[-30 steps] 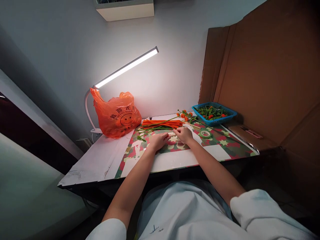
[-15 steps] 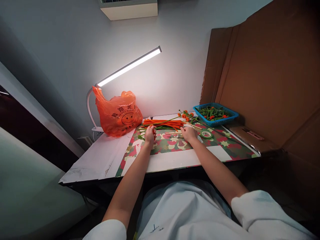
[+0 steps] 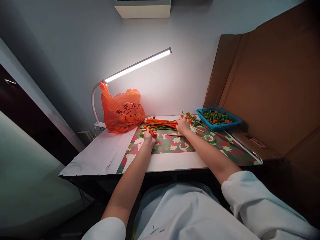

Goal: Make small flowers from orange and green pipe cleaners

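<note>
My left hand (image 3: pixel 149 137) is curled into a fist on the patterned mat (image 3: pixel 175 145), with a short orange piece showing between its fingers. My right hand (image 3: pixel 183 125) lies farther back, fingers resting on the right end of a bundle of orange stems (image 3: pixel 160 122) and green stems (image 3: pixel 162 128). A pale wooden stick (image 3: pixel 175 134) lies on the mat just in front of the right hand. Small orange flowers on green stems (image 3: pixel 190 116) lie to the right of that hand.
An orange plastic bag (image 3: pixel 122 111) stands at the back left under a lit desk lamp (image 3: pixel 137 65). A blue basket (image 3: pixel 218 118) with green and red pieces sits at back right. A green tape roll (image 3: pixel 209 138) lies nearby. Brown cardboard (image 3: pixel 270 86) walls the right side.
My left hand moved left and closed into a fist at the stems' left end. My right hand reached back onto the bundle of orange stems. The camera shifted slightly.
</note>
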Demonstrator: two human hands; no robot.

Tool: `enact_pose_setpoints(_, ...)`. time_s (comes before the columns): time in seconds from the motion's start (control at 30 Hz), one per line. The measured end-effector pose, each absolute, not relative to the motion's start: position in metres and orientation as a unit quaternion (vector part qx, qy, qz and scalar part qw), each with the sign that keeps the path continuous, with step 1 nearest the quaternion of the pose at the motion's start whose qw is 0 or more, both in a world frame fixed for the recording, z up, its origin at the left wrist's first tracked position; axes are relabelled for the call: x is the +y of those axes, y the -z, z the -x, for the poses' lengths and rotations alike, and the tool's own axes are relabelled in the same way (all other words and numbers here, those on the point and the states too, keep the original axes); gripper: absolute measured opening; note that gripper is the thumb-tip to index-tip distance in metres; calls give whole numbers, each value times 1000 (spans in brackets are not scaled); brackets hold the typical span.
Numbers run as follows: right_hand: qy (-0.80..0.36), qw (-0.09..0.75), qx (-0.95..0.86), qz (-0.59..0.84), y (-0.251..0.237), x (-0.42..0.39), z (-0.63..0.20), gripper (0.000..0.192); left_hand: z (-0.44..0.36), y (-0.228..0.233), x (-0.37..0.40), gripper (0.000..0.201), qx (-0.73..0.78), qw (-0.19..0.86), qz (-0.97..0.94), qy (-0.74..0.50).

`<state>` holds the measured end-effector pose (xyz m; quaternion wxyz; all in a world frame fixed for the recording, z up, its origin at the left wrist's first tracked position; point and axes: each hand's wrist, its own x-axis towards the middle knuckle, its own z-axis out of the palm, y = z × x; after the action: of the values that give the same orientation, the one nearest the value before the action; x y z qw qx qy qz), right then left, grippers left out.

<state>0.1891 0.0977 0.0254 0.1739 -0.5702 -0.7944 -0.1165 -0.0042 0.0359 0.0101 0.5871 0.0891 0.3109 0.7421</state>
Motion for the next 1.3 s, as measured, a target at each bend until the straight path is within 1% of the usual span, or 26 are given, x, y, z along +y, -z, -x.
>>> enact_pose_setpoints(0.13, 116, 124, -839, 517, -36, 107, -161, 32, 2, -8, 33, 25, 285, 656, -122, -688)
enact_pose_setpoints(0.23, 115, 92, -862, 485, -34, 107, -141, 33, 1, -6, 34, 24, 283, 678, -123, -667)
enact_pose_setpoints(0.43, 154, 16, -885, 440, -29, 100, -132, 30, 0, -1, 42, 22, 309, 672, -130, -660)
enact_pose_setpoints(0.53, 167, 1, -890, 425, -29, 99, -135, 31, -3, 0, 45, 20, 322, 650, -134, -675)
enact_pose_setpoints(0.73, 153, 8, -892, 426, -26, 99, -136, 36, -5, 4, 48, 1, 331, 550, -180, -745)
enact_pose_setpoints(0.8, 161, 17, -893, 420, -26, 98, -137, 33, -4, 5, 49, 6, 336, 536, -186, -752)
enact_pose_setpoints(0.9, 180, 29, -897, 403, -28, 97, -141, 26, -1, 7, 52, 13, 326, 535, -181, -758)
enact_pose_setpoints(0.97, 188, 33, -900, 391, -31, 97, -143, 23, -1, 7, 53, 12, 317, 545, -164, -759)
enact_pose_setpoints(1.13, 187, 77, -899, 387, -43, 98, -149, 33, -1, 4, 50, 4, 306, 555, -115, -765)
enact_pose_setpoints(1.3, 143, 145, -873, 444, -58, 99, -162, 40, 0, 1, 47, 2, 306, 572, -124, -751)
